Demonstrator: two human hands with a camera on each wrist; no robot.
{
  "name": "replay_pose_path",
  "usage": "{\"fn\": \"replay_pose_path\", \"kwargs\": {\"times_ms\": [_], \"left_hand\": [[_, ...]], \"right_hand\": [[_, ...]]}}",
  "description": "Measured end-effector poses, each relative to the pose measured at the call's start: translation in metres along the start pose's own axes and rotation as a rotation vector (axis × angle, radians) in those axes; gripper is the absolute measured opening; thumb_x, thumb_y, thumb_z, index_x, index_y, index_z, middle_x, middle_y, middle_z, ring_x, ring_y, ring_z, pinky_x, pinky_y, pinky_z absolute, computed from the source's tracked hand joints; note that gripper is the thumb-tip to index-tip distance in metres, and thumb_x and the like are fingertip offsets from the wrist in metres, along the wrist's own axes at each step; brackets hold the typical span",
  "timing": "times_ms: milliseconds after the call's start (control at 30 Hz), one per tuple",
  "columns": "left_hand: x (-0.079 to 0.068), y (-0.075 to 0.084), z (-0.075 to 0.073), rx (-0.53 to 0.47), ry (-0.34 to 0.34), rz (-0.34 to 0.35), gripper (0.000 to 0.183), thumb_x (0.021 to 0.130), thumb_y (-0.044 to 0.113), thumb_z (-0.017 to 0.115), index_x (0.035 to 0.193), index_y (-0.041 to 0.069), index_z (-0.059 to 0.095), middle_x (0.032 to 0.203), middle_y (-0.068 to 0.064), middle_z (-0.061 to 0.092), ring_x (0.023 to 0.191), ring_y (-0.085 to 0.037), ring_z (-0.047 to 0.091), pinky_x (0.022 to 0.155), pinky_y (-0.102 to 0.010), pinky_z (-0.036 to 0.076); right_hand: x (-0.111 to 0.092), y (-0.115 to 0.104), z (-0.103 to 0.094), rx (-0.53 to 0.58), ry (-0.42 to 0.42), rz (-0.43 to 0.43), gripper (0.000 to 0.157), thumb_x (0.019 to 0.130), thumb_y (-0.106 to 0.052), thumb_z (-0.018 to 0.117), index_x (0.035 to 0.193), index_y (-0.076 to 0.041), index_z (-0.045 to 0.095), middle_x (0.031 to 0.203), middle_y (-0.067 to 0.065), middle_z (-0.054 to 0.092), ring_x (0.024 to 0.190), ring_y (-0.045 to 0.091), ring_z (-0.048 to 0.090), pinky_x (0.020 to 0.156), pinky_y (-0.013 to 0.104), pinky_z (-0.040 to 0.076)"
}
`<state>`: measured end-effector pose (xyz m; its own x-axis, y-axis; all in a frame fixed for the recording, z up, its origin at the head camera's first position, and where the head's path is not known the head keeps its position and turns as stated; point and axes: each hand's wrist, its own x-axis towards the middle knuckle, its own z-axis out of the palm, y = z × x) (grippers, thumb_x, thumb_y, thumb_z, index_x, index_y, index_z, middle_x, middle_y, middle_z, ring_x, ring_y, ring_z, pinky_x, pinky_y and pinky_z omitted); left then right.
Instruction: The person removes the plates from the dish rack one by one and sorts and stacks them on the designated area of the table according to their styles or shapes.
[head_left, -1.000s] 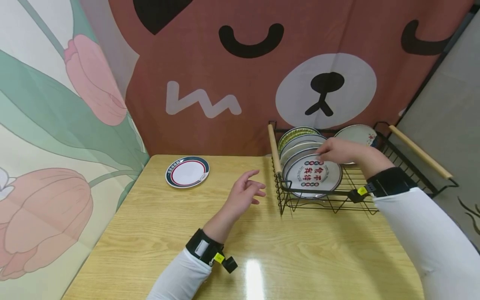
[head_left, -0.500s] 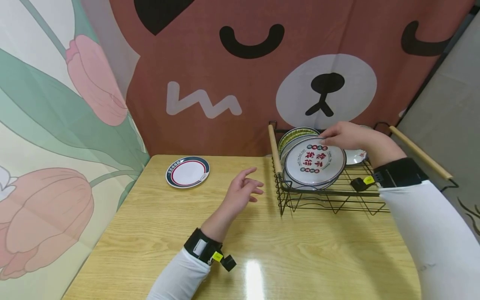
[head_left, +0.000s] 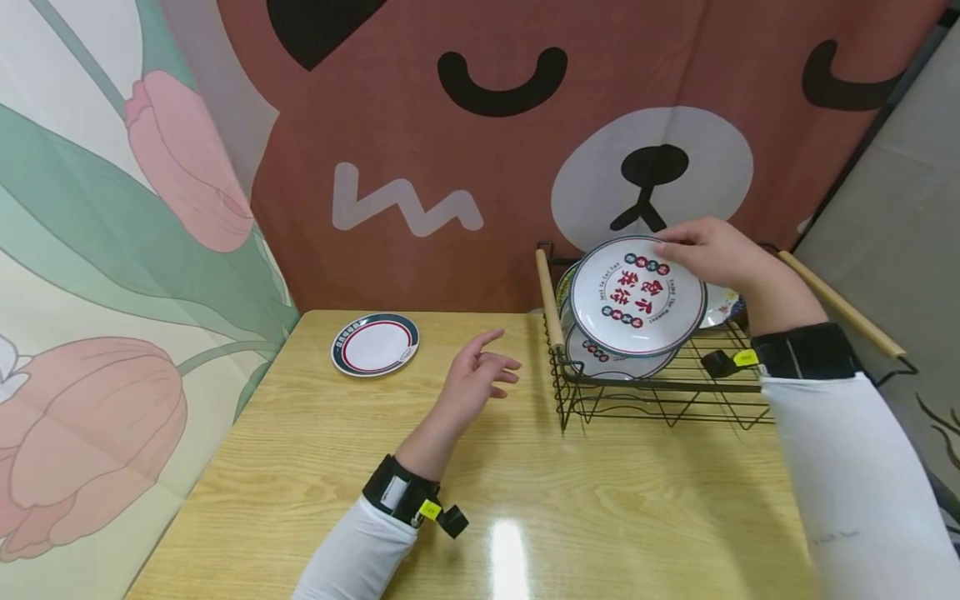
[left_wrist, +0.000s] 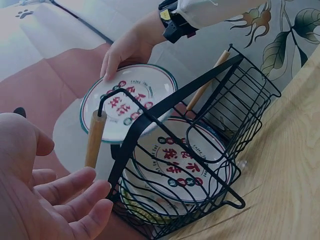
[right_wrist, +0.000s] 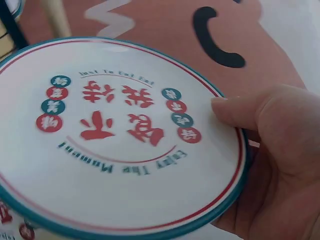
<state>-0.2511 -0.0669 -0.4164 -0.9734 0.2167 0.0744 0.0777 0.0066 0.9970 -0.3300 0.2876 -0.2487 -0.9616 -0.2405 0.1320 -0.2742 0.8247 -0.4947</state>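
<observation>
My right hand (head_left: 712, 254) pinches the upper right rim of a white plate (head_left: 637, 296) with red characters and a blue-green edge. The thumb (right_wrist: 235, 110) lies on its face, while the other fingers go behind it, mostly hidden. This plate is tilted and raised above the black wire dish rack (head_left: 675, 386). A second plate with the same print (left_wrist: 177, 162) stands in the rack below, in front of a green-patterned plate (left_wrist: 145, 207). My left hand (head_left: 472, 379) hovers over the table left of the rack, fingers loosely spread and holding nothing.
A small white plate with a dark blue rim (head_left: 375, 344) lies flat at the table's back left. The rack has wooden handles (head_left: 550, 298) at both ends. Another plate with a floral edge (head_left: 722, 307) stands at its right. A printed cloth (head_left: 405, 267) hangs behind.
My right hand has lifted the printed plate up out of its row in the rack, uncovering the matching plate behind. The left hand has drifted slightly left and up.
</observation>
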Motion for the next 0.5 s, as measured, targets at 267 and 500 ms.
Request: {"fn": "replay_pose_path", "kwargs": {"times_ms": [267, 500], "left_hand": [[0.001, 0.002, -0.006, -0.013, 0.026, -0.030, 0.048, 0.104, 0.024, 0.054, 0.151, 0.032, 0.047, 0.110, -0.018, 0.076, 0.084, -0.021, 0.075, 0.068, -0.034, 0.060], [0.000, 0.006, -0.010, -0.015, 0.043, -0.040, 0.047, 0.105, 0.026, 0.055, 0.150, 0.033, 0.046, 0.112, -0.021, 0.075, 0.085, -0.026, 0.076, 0.068, -0.034, 0.060]], "right_hand": [[-0.007, 0.007, 0.006, 0.345, 0.130, 0.100, 0.059, 0.105, -0.045, 0.053, 0.142, 0.000, 0.058, 0.089, -0.004, 0.067, 0.068, 0.010, 0.071, 0.062, 0.030, 0.062], [-0.018, 0.013, 0.025, 0.717, 0.200, 0.243, 0.063, 0.099, -0.051, 0.059, 0.144, -0.006, 0.055, 0.091, -0.011, 0.071, 0.074, 0.007, 0.073, 0.067, 0.024, 0.062]]}}
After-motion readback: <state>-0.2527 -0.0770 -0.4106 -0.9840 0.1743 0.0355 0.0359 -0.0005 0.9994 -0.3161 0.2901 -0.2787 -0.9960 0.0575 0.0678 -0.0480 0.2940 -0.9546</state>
